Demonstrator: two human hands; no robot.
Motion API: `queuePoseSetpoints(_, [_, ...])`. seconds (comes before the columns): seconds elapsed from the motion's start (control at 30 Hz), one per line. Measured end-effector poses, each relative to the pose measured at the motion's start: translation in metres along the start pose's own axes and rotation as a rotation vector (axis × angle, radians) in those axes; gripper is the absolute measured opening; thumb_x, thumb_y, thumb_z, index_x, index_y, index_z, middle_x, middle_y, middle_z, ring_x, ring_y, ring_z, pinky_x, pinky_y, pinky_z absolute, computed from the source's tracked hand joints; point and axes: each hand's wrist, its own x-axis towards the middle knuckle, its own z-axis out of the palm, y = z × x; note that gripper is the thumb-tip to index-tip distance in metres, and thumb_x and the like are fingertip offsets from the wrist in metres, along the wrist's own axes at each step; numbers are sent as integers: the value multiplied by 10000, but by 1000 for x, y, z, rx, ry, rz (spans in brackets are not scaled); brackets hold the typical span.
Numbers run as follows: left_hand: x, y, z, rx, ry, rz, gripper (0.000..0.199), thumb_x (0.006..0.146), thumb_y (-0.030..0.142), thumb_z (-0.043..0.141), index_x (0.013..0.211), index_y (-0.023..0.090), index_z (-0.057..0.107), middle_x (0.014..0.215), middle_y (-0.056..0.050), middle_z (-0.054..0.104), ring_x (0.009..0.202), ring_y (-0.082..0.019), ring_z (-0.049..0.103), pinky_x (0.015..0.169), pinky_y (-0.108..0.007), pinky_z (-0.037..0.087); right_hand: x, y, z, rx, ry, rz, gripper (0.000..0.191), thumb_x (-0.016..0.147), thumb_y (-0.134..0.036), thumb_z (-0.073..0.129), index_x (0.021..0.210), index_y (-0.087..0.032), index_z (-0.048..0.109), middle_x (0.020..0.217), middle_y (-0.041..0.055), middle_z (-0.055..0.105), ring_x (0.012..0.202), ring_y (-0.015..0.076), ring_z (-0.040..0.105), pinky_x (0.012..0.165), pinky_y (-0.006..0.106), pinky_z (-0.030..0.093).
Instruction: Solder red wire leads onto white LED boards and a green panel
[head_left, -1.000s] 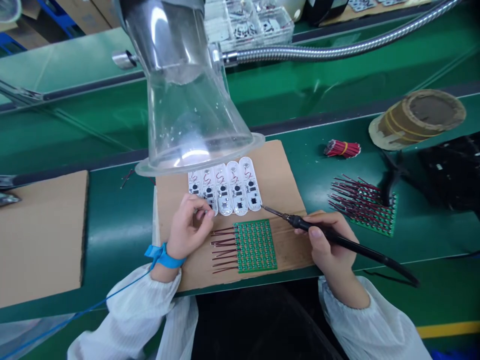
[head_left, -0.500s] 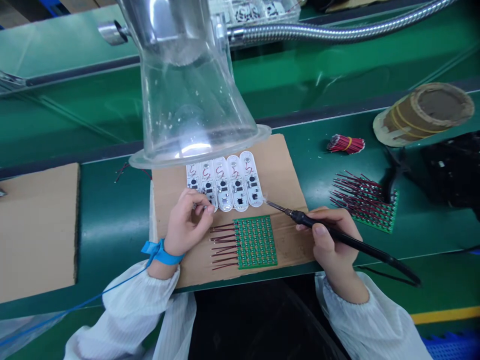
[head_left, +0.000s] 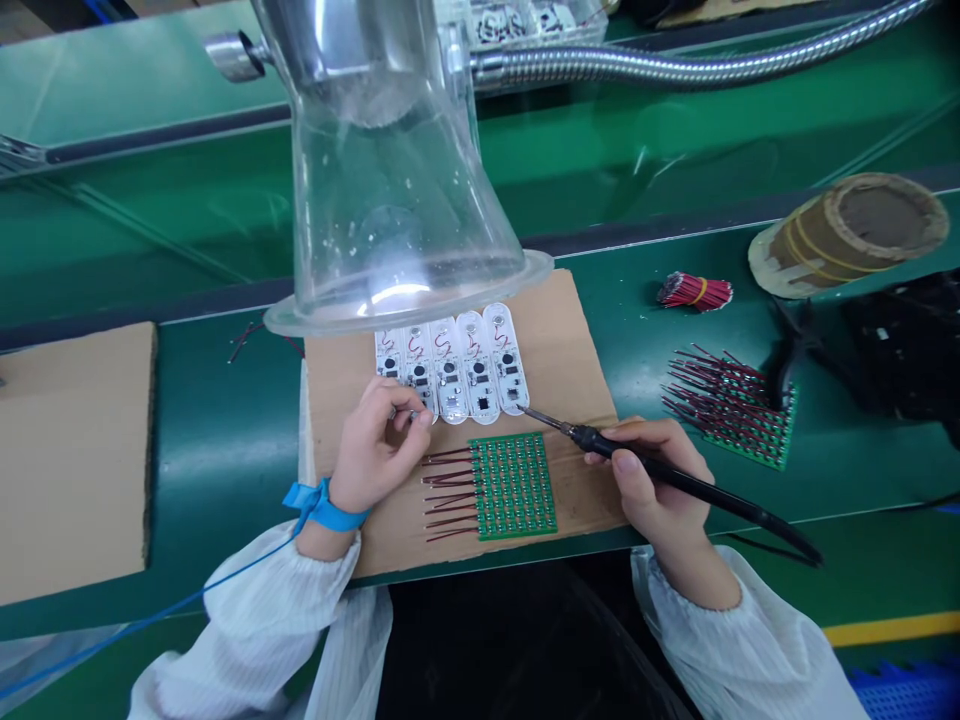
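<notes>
Head view: soldering iron in right hand

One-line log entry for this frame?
right hand: soldering iron | tip: at rightmost white board | left hand: beside white boards

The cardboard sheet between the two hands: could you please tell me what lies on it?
The cardboard sheet holds five white oblong boards and a green board with dark red wires. The left hand and clear hood hide parts of the white row; beneath the boards, nothing shows.
</notes>
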Motion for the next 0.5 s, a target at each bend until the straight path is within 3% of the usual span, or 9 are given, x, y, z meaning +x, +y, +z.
queuePoseSetpoints(0.5, [-1,1,-1,-14,2,-4,173,982,76,636,1007,225,552,810,20,482,733,-156,451,695,-317,384,-1,1,-2,16,-58,-33,140,1006,-228,708,1141,-265,707,876,14,776,786,203,757,733,347,605])
